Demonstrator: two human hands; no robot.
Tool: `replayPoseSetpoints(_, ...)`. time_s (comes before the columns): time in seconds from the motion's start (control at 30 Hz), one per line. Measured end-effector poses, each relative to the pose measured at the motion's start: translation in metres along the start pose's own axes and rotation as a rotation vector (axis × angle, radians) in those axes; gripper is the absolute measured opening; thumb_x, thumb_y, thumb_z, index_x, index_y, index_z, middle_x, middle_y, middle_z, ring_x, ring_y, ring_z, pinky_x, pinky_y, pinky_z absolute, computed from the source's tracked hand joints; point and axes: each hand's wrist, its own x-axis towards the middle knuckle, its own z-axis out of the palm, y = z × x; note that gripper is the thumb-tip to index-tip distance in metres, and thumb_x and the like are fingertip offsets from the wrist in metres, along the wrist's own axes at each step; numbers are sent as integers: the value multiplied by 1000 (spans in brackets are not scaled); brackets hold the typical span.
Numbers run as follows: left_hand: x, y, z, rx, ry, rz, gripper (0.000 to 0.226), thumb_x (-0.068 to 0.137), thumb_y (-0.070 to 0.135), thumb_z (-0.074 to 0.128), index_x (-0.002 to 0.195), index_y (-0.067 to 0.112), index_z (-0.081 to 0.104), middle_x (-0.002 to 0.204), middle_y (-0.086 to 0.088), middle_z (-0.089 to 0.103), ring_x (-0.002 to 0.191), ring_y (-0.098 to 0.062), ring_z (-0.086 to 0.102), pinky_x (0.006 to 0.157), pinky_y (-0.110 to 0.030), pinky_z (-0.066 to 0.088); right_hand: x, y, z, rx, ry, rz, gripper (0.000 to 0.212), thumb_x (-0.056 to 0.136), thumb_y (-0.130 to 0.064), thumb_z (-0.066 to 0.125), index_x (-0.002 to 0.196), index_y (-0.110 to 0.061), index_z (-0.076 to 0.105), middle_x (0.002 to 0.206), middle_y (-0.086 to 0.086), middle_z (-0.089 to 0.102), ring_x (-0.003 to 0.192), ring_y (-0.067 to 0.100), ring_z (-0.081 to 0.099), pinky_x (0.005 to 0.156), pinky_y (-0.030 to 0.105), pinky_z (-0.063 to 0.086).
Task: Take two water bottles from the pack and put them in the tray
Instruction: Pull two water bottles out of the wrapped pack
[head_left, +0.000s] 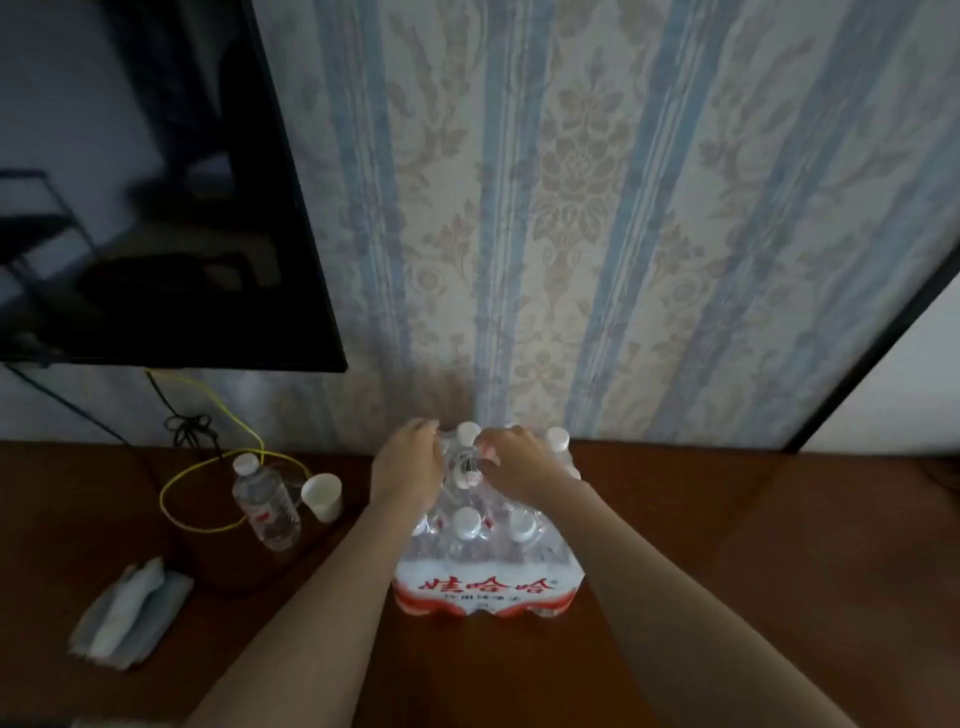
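Dark wooden table (727, 545): both hands (410, 467) curl atop the bottle pack (488, 577)

One shrink-wrapped pack of water bottles (485, 566), one loose water bottle (265, 501), one paper cup (322, 496) and two hands are shown.

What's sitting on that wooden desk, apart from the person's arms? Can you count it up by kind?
Shrink-wrapped pack of water bottles: 1
Loose water bottle: 1
Paper cup: 1
Yellow cable: 1
Folded grey cloth: 1
Total: 5
Both hands, left hand and right hand, are on top of the pack.
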Motion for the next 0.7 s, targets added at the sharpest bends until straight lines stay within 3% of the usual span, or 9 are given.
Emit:
replayPoseSetpoints(0.1, -9, -6, 17, 7, 6, 19, 25, 98, 10, 44, 117, 6, 59, 130, -11, 58, 121, -29, 51, 95, -40, 44, 1, 0, 23, -156, 9, -15, 39, 91, -26, 52, 129, -17, 49, 126, 11, 60, 117, 32, 51, 99, 43, 35)
replayPoseSetpoints(0.2, -14, -15, 33, 42, 27, 65, 33, 100, 14, 43, 132, 10, 52, 146, -7, 44, 135, -22, 38, 108, -36, 33, 0, 4, 38, -164, 74, -24, 40, 88, -25, 55, 127, -18, 49, 123, 10, 62, 118, 30, 49, 100, 43, 31)
replayPoseSetpoints(0.27, -13, -19, 35, 60, 62, 93, 36, 100, 14, 43, 135, 10, 49, 148, -7, 42, 136, -20, 36, 108, -34, 33, 0, 6, 35, -95, 181, -46, 33, 85, -16, 58, 118, -17, 59, 115, 9, 66, 110, 29, 54, 95, 40, 35)
replayPoseSetpoints(0.33, -15, -22, 38, 67, 65, 119, 36, 99, 13, 44, 135, 9, 49, 148, -9, 41, 136, -21, 36, 108, -34, 34, -1, 4, 27, 43, 274, -68, 23, 83, -5, 58, 101, -13, 69, 102, 9, 71, 95, 27, 62, 86, 36, 45)
replayPoseSetpoints(0.4, -17, -24, 39, 46, 66, 135, 37, 100, 13, 42, 136, 8, 47, 149, -9, 40, 138, -21, 33, 110, -34, 31, -9, 7, 13, 367, 318, -29, 19, 80, 5, 58, 86, -7, 72, 87, 8, 73, 81, 21, 64, 74, 30, 49)
replayPoseSetpoints(0.47, -17, -26, 40, 14, 76, 134, 38, 100, 12, 41, 137, 9, 46, 150, -8, 38, 140, -20, 30, 111, -34, 30, -21, 16, -6, 774, 309, 53, 22, 78, 8, 54, 68, -7, 66, 70, 5, 66, 69, 16, 59, 68, 26, 46)
replayPoseSetpoints(0.53, -18, -26, 40, -3, 81, 130, 38, 101, 13, 39, 139, 10, 44, 151, -6, 37, 141, -17, 27, 113, -32, 27, -34, 34, -20, 927, 331, 92, 19, 72, -1, 47, 55, -1, 56, 57, 7, 57, 60, 16, 51, 62, 26, 41)
replayPoseSetpoints(0.63, -17, -26, 41, -25, 83, 118, 39, 102, 15, 38, 140, 12, 43, 153, -3, 33, 143, -16, 23, 115, -32, 23, -55, 53, -21, 856, 296, 114, 21, 65, -8, 40, 49, 0, 52, 47, 7, 52, 50, 12, 47, 54, 22, 39)
replayPoseSetpoints(0.7, -18, -26, 42, -43, 88, 113, 39, 102, 15, 39, 140, 13, 43, 153, -3, 33, 143, -15, 22, 115, -32, 22, -61, 59, -8, 688, 300, 119, 28, 76, -9, 44, 51, 2, 54, 46, 6, 50, 46, 13, 44, 50, 25, 37)
